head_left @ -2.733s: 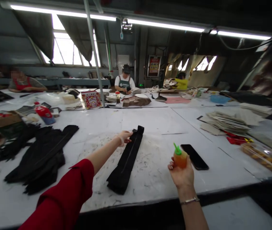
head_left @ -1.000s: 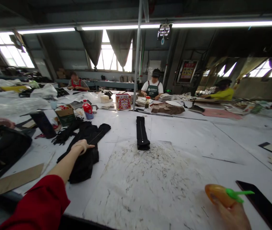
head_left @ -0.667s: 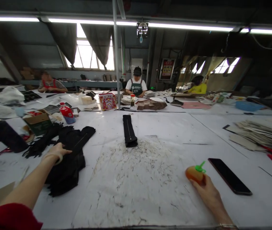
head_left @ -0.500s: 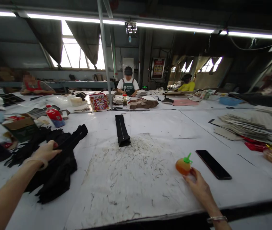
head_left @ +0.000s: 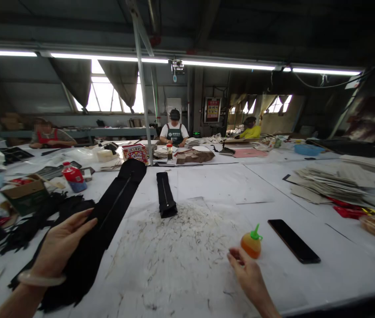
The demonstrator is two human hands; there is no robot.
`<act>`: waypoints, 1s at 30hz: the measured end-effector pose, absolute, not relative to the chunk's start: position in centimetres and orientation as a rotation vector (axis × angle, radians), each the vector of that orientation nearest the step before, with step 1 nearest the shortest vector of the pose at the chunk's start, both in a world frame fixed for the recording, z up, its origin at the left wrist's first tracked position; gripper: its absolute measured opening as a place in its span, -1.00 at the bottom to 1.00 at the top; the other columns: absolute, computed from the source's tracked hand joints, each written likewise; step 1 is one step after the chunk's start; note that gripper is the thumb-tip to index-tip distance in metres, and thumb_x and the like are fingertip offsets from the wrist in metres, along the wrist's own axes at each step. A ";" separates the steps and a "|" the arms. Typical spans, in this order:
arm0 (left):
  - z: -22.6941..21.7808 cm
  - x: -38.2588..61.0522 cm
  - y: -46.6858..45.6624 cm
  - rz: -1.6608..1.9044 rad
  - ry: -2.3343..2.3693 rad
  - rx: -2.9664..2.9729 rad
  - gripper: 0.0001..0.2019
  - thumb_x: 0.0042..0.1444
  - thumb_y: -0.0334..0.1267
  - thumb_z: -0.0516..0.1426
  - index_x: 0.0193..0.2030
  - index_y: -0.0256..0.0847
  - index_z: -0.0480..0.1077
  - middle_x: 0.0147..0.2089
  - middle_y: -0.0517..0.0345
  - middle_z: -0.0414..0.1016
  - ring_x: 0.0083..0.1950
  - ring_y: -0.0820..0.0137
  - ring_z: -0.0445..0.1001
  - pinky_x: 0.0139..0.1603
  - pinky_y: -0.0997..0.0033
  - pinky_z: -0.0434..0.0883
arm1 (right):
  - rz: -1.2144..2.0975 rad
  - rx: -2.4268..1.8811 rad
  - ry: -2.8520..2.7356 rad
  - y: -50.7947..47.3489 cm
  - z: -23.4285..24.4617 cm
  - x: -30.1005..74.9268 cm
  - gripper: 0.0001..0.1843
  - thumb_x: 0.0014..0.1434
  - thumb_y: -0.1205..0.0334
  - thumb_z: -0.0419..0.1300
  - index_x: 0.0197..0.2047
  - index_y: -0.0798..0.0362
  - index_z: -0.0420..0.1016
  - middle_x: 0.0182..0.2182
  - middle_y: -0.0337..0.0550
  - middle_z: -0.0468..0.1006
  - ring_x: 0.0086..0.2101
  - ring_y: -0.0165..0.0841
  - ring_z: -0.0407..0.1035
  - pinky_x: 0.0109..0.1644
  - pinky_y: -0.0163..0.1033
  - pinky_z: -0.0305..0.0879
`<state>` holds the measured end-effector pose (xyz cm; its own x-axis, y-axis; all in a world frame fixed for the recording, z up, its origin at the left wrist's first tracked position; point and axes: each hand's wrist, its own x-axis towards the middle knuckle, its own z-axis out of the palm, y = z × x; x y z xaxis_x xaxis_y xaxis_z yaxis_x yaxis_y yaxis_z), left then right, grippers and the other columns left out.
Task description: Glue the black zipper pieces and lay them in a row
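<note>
My left hand (head_left: 62,244) grips a long black fabric strip with a zipper down its middle (head_left: 114,207) and holds it up off the table, its far end raised. My right hand (head_left: 246,273) rests low on the white table (head_left: 227,185), fingers loosely apart and holding nothing. Its fingertips are just beside a small orange squeeze bottle with a green nozzle (head_left: 251,244), which stands upright. A second black zipper strip (head_left: 165,193) lies flat ahead, at the far edge of a glue-stained patch (head_left: 177,251).
A black phone (head_left: 293,247) lies right of the bottle. Loose black fabric pieces (head_left: 38,218), a cardboard box (head_left: 25,193) and a red bottle (head_left: 73,176) sit at left. Stacked paper pieces (head_left: 326,183) lie at right. People (head_left: 174,130) work at the far side, beyond a metal pole (head_left: 143,101).
My left hand has picked one black strip from the pile and lifted it toward the middle. My right hand has set the orange bottle upright on the table and let go of it.
</note>
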<state>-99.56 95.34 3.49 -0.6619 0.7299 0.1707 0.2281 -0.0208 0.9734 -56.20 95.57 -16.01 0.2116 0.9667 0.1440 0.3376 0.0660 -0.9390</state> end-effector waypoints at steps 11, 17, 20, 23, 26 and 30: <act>-4.9 -83.0 96.2 1.409 0.937 0.693 -0.44 -0.15 -0.26 0.42 0.04 -0.23 0.42 -0.22 0.04 0.64 -0.26 0.28 0.61 -0.24 0.40 0.55 | 1.527 -0.916 -0.965 93.1 -11.5 -63.3 -0.20 0.02 -0.29 0.29 0.19 -0.02 0.24 0.05 0.10 0.49 -0.19 -0.16 0.52 -0.22 -0.10 0.43; -12.0 -75.0 98.0 0.683 0.904 0.538 -0.77 0.03 -0.32 0.30 -0.21 -0.45 0.49 -0.35 -0.14 0.61 -0.39 0.26 0.59 -0.36 0.39 0.53 | 1.567 -0.995 -0.733 90.0 -13.1 -60.3 -0.46 0.09 -0.17 0.30 0.02 -0.01 0.44 -0.21 -0.10 0.59 -0.30 -0.25 0.50 -0.28 -0.20 0.40; -13.3 -73.6 97.7 0.559 0.906 0.530 -0.87 0.06 -0.40 0.25 -0.23 -0.40 0.48 -0.35 -0.10 0.61 -0.39 0.26 0.59 -0.35 0.36 0.53 | 1.585 -0.997 -0.733 89.6 -13.5 -58.1 -0.54 0.08 -0.16 0.31 -0.14 0.04 0.53 -0.39 -0.17 0.56 -0.42 -0.32 0.44 -0.36 -0.25 0.35; -13.3 -72.8 97.2 0.556 0.862 0.540 -0.83 0.06 -0.50 0.21 -0.18 -0.36 0.47 -0.30 -0.07 0.63 -0.34 0.25 0.61 -0.28 0.31 0.55 | 1.554 -0.991 -0.782 89.3 -13.1 -56.7 -0.52 0.10 -0.17 0.29 -0.10 0.05 0.54 -0.39 -0.17 0.57 -0.43 -0.32 0.42 -0.35 -0.24 0.34; -13.1 -72.0 96.7 0.493 0.820 0.440 -0.84 0.13 -0.45 0.17 -0.14 -0.46 0.47 -0.28 -0.15 0.63 -0.29 0.23 0.62 -0.16 0.31 0.54 | 1.490 -0.991 -0.825 89.0 -12.7 -55.7 -0.48 0.12 -0.18 0.26 -0.02 0.05 0.52 -0.30 -0.13 0.59 -0.29 -0.24 0.47 -0.16 -0.15 0.38; -13.3 -71.1 96.2 0.405 0.798 0.299 -0.75 0.22 -0.39 0.10 -0.08 -0.57 0.46 -0.24 -0.24 0.62 -0.21 0.19 0.63 0.01 0.26 0.49 | 1.366 -1.173 -0.898 87.5 -12.6 -54.0 -0.25 0.12 -0.23 0.21 0.25 0.04 0.28 -0.11 0.00 0.56 -0.18 -0.16 0.48 -0.10 -0.06 0.40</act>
<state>-71.11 96.17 -13.29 0.6283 0.4585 -0.6285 -0.2370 0.8823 0.4067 -54.03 87.52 -12.61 0.0575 0.9852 -0.1615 -0.2422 -0.1432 -0.9596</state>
